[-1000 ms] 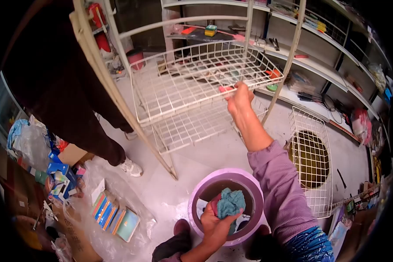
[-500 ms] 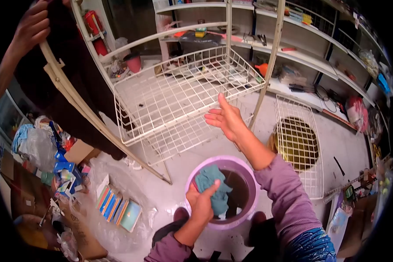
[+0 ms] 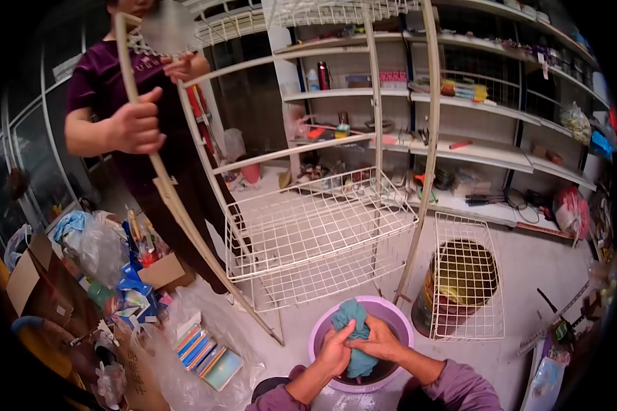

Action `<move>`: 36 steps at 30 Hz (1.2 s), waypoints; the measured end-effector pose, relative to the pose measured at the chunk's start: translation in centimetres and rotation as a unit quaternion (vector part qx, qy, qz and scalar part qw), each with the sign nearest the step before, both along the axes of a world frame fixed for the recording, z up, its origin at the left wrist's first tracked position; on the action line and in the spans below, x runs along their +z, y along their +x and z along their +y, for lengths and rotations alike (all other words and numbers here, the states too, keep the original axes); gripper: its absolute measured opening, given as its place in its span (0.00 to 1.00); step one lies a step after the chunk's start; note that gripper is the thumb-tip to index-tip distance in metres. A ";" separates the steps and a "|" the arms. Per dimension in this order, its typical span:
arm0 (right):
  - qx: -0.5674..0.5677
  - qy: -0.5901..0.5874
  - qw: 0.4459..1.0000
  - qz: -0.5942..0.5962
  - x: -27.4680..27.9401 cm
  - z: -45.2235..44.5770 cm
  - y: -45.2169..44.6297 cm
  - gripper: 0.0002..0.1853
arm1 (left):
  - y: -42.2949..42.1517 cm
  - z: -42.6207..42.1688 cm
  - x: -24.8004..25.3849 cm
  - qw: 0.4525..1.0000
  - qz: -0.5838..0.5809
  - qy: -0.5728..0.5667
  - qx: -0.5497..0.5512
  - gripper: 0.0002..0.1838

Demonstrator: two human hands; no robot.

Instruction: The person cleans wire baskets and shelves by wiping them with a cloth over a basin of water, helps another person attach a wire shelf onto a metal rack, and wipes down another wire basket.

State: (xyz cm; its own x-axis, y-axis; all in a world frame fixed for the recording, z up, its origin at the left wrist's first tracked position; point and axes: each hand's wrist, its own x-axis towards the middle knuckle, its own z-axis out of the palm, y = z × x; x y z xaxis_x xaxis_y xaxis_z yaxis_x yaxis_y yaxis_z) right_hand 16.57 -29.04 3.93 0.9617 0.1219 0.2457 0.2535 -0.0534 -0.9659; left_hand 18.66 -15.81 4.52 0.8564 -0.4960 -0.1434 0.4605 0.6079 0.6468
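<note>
At the lower centre of the frame, the left hand (image 3: 335, 351) and the right hand (image 3: 384, 340) both grip a teal cloth (image 3: 350, 320), fingers curled around it from either side. The bunched cloth is over a purple basin (image 3: 409, 337), its lower end hanging within the rim. Above, in the middle, stands a metal rack (image 3: 428, 140) with wire baskets; at upper left, another person's hand (image 3: 136, 128) grasps one of its posts. Books (image 3: 209, 359) lie on clear plastic at lower left.
</note>
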 end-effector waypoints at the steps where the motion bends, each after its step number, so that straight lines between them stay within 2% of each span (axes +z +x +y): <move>1: 0.003 -0.002 1.000 -0.008 1.5 0.2 -1.1 0.35 | -0.6 0.0 0.3 1.000 -0.016 0.006 -0.015 0.21; 3: -0.119 -0.069 0.986 0.098 4.3 0.7 -3.7 0.29 | -1.7 0.2 2.2 0.998 -0.042 0.027 -0.022 0.24; 4: -0.159 -0.003 0.987 0.036 2.6 1.0 -4.0 0.22 | -2.1 0.3 2.7 0.991 -0.090 0.095 -0.041 0.23; 5: -0.157 0.000 0.987 0.032 1.2 1.0 -4.4 0.22 | -2.8 0.7 3.1 0.976 -0.132 0.164 -0.057 0.23; 6: -0.172 0.069 0.982 0.040 1.1 1.0 -5.1 0.20 | -3.7 1.5 4.3 0.967 -0.117 0.204 -0.093 0.28; 8: -0.208 0.177 0.961 0.040 1.3 1.2 -7.0 0.16 | -4.8 2.7 4.8 0.958 -0.127 0.230 -0.114 0.30; 10: -0.216 0.196 0.956 0.031 0.7 1.1 -8.4 0.16 | -5.8 3.8 5.2 0.946 -0.143 0.259 -0.133 0.36; 11: -0.223 0.211 0.951 0.028 0.3 0.9 -9.4 0.17 | -6.1 4.4 5.5 0.947 -0.145 0.257 -0.129 0.36; 12: -0.230 0.225 0.946 0.049 0.1 0.7 -10.3 0.17 | -5.9 4.9 6.0 0.927 -0.200 0.305 -0.087 0.35; 13: -0.227 0.221 0.947 0.049 0.0 0.6 -11.3 0.17 | -5.6 5.5 6.6 0.902 -0.250 0.349 -0.044 0.34; 15: -0.243 0.199 0.948 0.060 -0.4 0.3 -12.7 0.21 | -3.5 6.8 10.4 0.817 -0.344 0.463 0.014 0.32; 17: -0.245 0.185 0.950 0.054 -1.2 -0.2 -13.4 0.21 | 0.4 8.3 14.4 0.757 -0.442 0.469 0.108 0.28; 18: -0.247 0.175 0.952 0.048 -1.6 -0.4 -13.4 0.21 | 0.1 8.7 18.9 0.747 -0.433 0.479 0.155 0.29; 19: -0.244 0.176 0.952 0.049 -2.0 -0.6 -13.5 0.21 | 0.8 9.4 22.2 0.681 -0.486 0.506 0.208 0.30; 21: -0.240 0.181 0.952 0.056 -2.4 -1.0 -13.3 0.19 | 4.7 11.3 27.2 0.569 -0.610 0.474 0.282 0.29; 23: -0.238 0.200 0.949 0.058 -2.5 -1.1 -13.4 0.20 | 5.7 12.0 33.7 0.406 -0.663 0.515 0.360 0.28; 24: -0.236 0.215 0.946 0.062 -2.5 -1.1 -13.3 0.21 | 2.3 11.3 38.1 0.395 -0.637 0.578 0.324 0.29; 25: -0.234 0.218 0.945 0.061 -2.6 -1.1 -13.3 0.21 | 3.4 11.5 39.9 0.347 -0.631 0.587 0.370 0.29; 26: -0.230 0.206 0.949 0.060 -2.8 -1.1 -13.4 0.22 | 7.5 12.6 41.1 0.248 -0.651 0.567 0.439 0.29; 27: -0.226 0.194 0.953 0.056 -2.7 -1.1 -13.4 0.23 | 6.7 12.3 42.7 0.241 -0.625 0.595 0.444 0.29; 29: -0.214 0.204 0.953 0.059 -2.5 -0.8 -13.5 0.24 | 6.2 11.5 44.8 0.191 -0.577 0.640 0.470 0.33; 33: -0.209 0.222 0.951 0.058 -2.3 -0.5 -13.7 0.26 | 7.6 10.7 46.9 0.135 -0.556 0.666 0.479 0.37; 34: -0.212 0.239 0.947 0.027 -2.3 -0.3 -13.7 0.22 | 7.5 10.4 46.8 0.154 -0.574 0.656 0.465 0.35; 36: -0.205 0.237 0.948 0.048 -1.7 -0.5 -14.0 0.24 | 7.2 9.4 45.3 0.147 -0.627 0.632 0.431 0.34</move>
